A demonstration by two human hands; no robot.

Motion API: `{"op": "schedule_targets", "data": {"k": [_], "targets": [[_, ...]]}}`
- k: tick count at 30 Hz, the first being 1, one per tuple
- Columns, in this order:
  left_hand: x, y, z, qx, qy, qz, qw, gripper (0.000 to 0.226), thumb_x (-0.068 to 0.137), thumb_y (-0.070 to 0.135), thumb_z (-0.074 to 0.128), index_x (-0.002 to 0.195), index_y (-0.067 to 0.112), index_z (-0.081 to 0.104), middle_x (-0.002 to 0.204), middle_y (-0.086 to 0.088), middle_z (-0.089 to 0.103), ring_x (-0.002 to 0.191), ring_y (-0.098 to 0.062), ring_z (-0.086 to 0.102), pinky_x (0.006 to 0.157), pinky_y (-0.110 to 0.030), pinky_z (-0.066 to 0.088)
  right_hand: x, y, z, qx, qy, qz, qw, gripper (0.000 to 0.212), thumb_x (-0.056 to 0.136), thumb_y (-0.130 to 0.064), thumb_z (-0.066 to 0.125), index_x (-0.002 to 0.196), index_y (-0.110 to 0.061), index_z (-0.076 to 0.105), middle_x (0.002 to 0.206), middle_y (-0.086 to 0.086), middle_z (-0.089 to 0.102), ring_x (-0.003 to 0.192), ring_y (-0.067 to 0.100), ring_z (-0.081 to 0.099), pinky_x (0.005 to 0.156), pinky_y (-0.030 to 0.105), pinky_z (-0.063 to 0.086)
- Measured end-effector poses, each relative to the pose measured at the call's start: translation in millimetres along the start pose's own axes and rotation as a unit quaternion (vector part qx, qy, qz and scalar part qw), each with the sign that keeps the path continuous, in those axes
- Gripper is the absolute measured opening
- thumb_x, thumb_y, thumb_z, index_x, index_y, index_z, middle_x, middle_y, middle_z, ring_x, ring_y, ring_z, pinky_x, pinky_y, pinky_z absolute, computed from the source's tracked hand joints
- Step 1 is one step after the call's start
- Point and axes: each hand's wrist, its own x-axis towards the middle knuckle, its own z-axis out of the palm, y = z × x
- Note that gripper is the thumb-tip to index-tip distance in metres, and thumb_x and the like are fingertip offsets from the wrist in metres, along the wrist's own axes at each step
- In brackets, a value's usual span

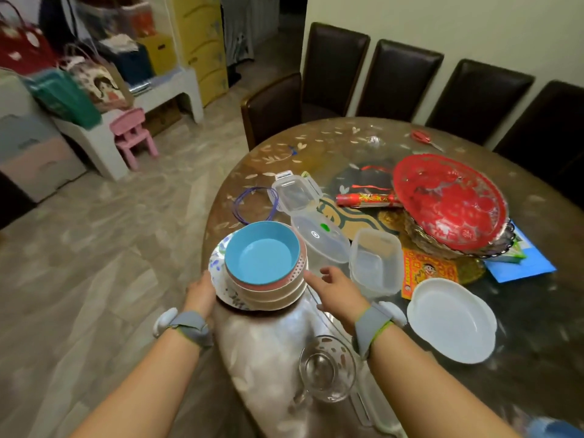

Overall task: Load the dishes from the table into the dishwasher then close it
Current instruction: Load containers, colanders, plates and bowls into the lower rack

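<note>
Stack of dishes (pixel 265 270) stands upright at the near-left edge of the table (pixel 271 349), openings facing up: blue bowl (pixel 262 252) on top, pink and cream bowls beneath, floral plate (pixel 221 279) at the bottom. The round pieces have no long axis.

Left hand (pixel 200 292) is against the plate's left rim, fingers hidden under or behind it; cannot tell whether it grips.

Right hand (pixel 335 292) is open, fingers extended toward the stack's right side, index tip at or just beside the cream bowl; it holds nothing.

Also on the table: white dish (pixel 452 320) at near right, glass cup (pixel 327 371) lying tilted near the front edge, clear plastic containers (pixel 374 263) just right of the stack, red tray (pixel 448 203) further back.
</note>
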Motion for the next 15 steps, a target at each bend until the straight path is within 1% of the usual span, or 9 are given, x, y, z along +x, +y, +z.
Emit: {"op": "schedule_targets", "data": {"k": [1, 2, 4, 5, 7, 9, 11, 13, 15], "targets": [[-11.9, 4.9, 3.1, -0.021, -0.001, -0.014, 1.000, 0.058, 0.089, 0.043, 0.040, 0.125, -0.001, 0.053, 0.130, -0.025, 0.055, 0.119, -0.043, 0.053, 0.103, -0.055, 0.042, 2.7, -2.7, 3.1, 0.049, -0.004, 0.027, 0.998, 0.079, 0.073, -0.067, 0.064, 0.132, -0.018, 0.045, 0.114, -0.001, 0.055, 0.101, 0.019, 0.057, 0.092, 0.045, 0.053], [-20.5, 6.7, 6.7, -0.056, -0.010, -0.027, 0.998, 0.048, 0.094, 0.033, 0.042, 0.128, 0.000, 0.051, 0.133, -0.024, 0.053, 0.120, -0.040, 0.052, 0.105, -0.051, 0.041, 3.5, -5.0, 3.1, 0.091, -0.010, 0.047, 0.995, 0.075, 0.076, -0.064, 0.064, 0.131, -0.017, 0.045, 0.114, -0.001, 0.053, 0.099, 0.018, 0.056, 0.091, 0.046, 0.055], [-18.0, 5.8, 12.3, -0.074, -0.037, -0.059, 0.995, 0.037, 0.098, 0.017, 0.043, 0.133, 0.005, 0.048, 0.133, -0.019, 0.051, 0.112, -0.029, 0.051, 0.102, -0.044, 0.040, 14.8, -11.1, 12.1, 0.137, -0.025, 0.095, 0.986, 0.078, 0.076, -0.065, 0.064, 0.134, -0.017, 0.042, 0.128, 0.000, 0.048, 0.109, 0.019, 0.050, 0.092, 0.047, 0.053], [-14.5, 2.3, 15.7, -0.084, -0.043, -0.069, 0.993, 0.037, 0.098, 0.012, 0.043, 0.134, 0.010, 0.046, 0.129, -0.016, 0.052, 0.107, -0.024, 0.049, 0.098, -0.041, 0.042, 18.5, -12.3, 14.5, 0.152, -0.032, 0.111, 0.982, 0.083, 0.074, -0.068, 0.064, 0.137, -0.019, 0.040, 0.133, -0.001, 0.044, 0.115, 0.020, 0.047, 0.093, 0.048, 0.052], [6.1, -7.3, 17.4, -0.103, -0.006, -0.080, 0.991, 0.042, 0.093, 0.009, 0.050, 0.132, 0.019, 0.040, 0.121, -0.011, 0.052, 0.101, -0.022, 0.050, 0.088, -0.036, 0.046, 28.4, -14.1, 21.3, 0.173, -0.046, 0.138, 0.974, 0.097, 0.067, -0.073, 0.066, 0.143, -0.024, 0.032, 0.143, -0.001, 0.038, 0.126, 0.024, 0.041, 0.097, 0.052, 0.048], [43.9, -29.7, 17.8, -0.118, 0.034, -0.081, 0.989, 0.050, 0.077, 0.010, 0.062, 0.120, 0.021, 0.037, 0.121, -0.011, 0.055, 0.103, -0.025, 0.056, 0.094, -0.039, 0.049, 33.0, -14.5, 24.4, 0.205, -0.060, 0.150, 0.965, 0.108, 0.061, -0.075, 0.069, 0.147, -0.028, 0.023, 0.151, -0.001, 0.031, 0.136, 0.028, 0.034, 0.101, 0.058, 0.041], [64.0, -37.0, 18.5, -0.113, 0.026, -0.082, 0.990, 0.044, 0.067, 0.007, 0.063, 0.106, 0.017, 0.045, 0.109, -0.012, 0.060, 0.098, -0.027, 0.060, 0.094, -0.041, 0.050, 43.5, -18.2, 32.8, 0.208, -0.064, 0.161, 0.963, 0.116, 0.057, -0.073, 0.072, 0.150, -0.031, 0.017, 0.155, -0.001, 0.027, 0.139, 0.030, 0.030, 0.102, 0.060, 0.038], [47.5, -24.9, 20.1, -0.115, -0.031, -0.073, 0.990, 0.019, 0.076, -0.003, 0.058, 0.089, 0.010, 0.058, 0.089, -0.013, 0.064, 0.086, -0.027, 0.061, 0.086, -0.040, 0.050, 50.3, -19.5, 38.7, 0.196, -0.065, 0.165, 0.964, 0.117, 0.054, -0.070, 0.074, 0.149, -0.029, 0.020, 0.153, -0.002, 0.033, 0.135, 0.030, 0.037, 0.097, 0.058, 0.040], [40.0, -19.5, 21.3, -0.085, -0.048, -0.069, 0.993, 0.022, 0.084, -0.010, 0.051, 0.085, 0.009, 0.061, 0.085, -0.015, 0.066, 0.086, -0.030, 0.064, 0.088, -0.045, 0.052, 57.8, -21.1, 45.9, 0.189, -0.071, 0.169, 0.965, 0.103, 0.060, -0.063, 0.075, 0.145, -0.027, 0.029, 0.145, -0.006, 0.043, 0.125, 0.025, 0.046, 0.095, 0.055, 0.039]]}}
